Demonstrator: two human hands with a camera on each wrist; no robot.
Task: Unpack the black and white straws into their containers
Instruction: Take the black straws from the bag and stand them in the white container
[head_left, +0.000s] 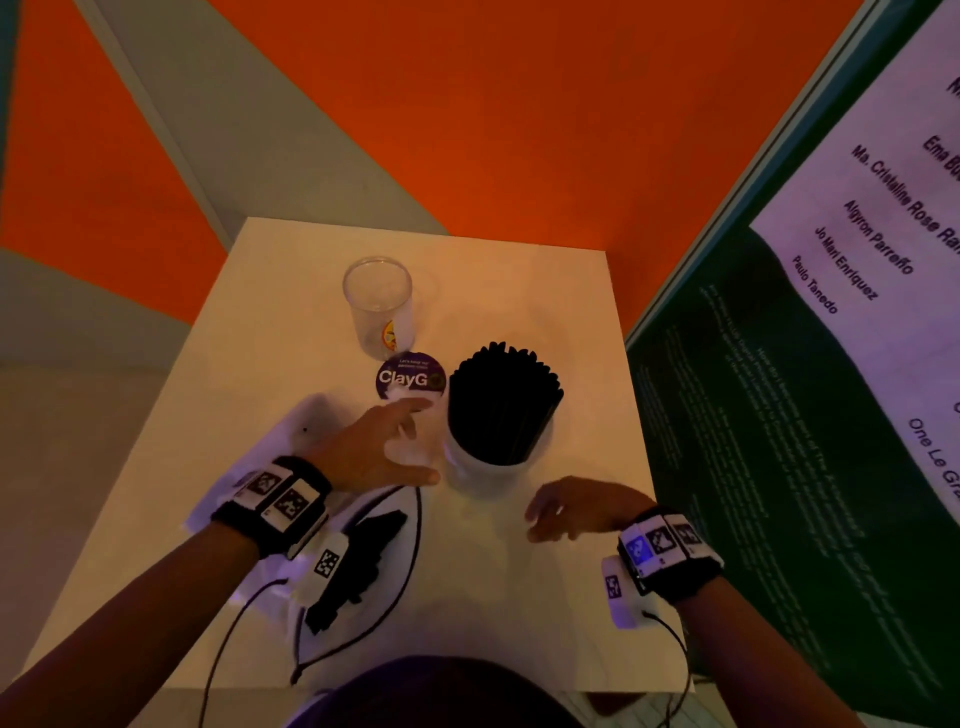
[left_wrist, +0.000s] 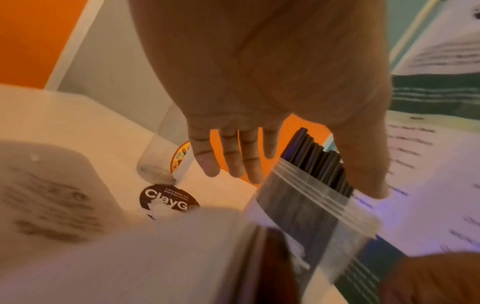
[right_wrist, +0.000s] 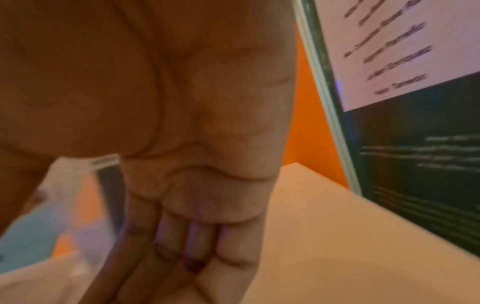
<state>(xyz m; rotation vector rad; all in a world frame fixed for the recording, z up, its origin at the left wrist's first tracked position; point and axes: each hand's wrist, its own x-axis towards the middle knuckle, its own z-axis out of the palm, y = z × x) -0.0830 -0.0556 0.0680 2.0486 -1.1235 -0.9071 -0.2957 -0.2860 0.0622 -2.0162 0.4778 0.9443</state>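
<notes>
A bunch of black straws (head_left: 503, 395) stands upright in a clear ribbed container (head_left: 488, 465) at the middle of the white table (head_left: 571, 322). My left hand (head_left: 387, 449) hovers just left of it with fingers spread and straight, holding nothing. The left wrist view shows the same straws (left_wrist: 319, 164) in the container (left_wrist: 311, 205) beside my thumb; contact is unclear. An empty clear cup (head_left: 377, 306) stands farther back. A white packet (head_left: 291, 436) lies under my left wrist. My right hand (head_left: 563, 512) hangs relaxed and empty above the table, in front of the container.
A round purple ClayGo sticker (head_left: 410, 378) lies between cup and container. A flat plastic bag holding something black (head_left: 363, 556) and thin cables (head_left: 395, 597) lie near the front edge. A green and white printed board (head_left: 805, 364) stands along the table's right side.
</notes>
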